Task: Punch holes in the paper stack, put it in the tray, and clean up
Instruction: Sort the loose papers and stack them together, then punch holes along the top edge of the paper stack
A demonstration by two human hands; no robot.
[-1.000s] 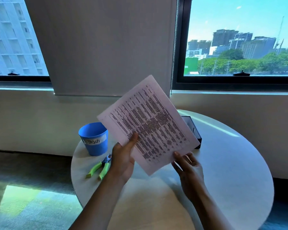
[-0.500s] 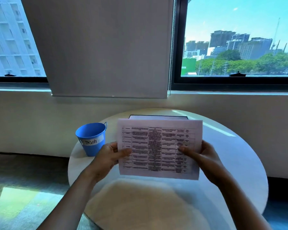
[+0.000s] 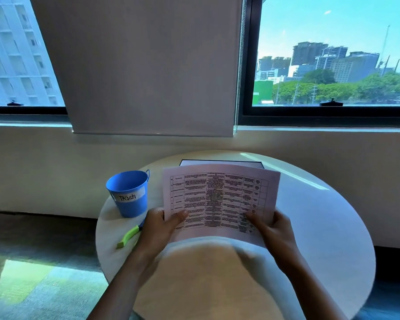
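Currently, head view only: the thin white printed paper stack (image 3: 219, 199) is held landscape in the air over the round white table (image 3: 321, 227), just in front of the dark rectangular tray (image 3: 222, 161) at the table's far side. The tray's near edge is hidden behind the sheets.

Left hand (image 3: 158, 227) pinches the lower left corner, thumb on top of the print, fingers behind. Right hand (image 3: 271, 227) does the same at the lower right corner. Both are closed on the paper, neither is free.

Handling, as a judgement: the stack looks light and floppy. The top edge already bows, so it likely sags if held by one corner only. Sheets probably slide against each other, so edges need squaring before punching. A grip along two opposite sides, or flat support on the table, seems safer than a corner pinch.

Green-handled hole punch (image 3: 128, 236) lies on the table just left of the left hand, partly hidden by it. Blue metal bucket labelled "Trash" (image 3: 128, 192) stands behind the punch, near the paper's left edge but apart from it.

No holes can be made out in the sheets; punching looks not yet done.
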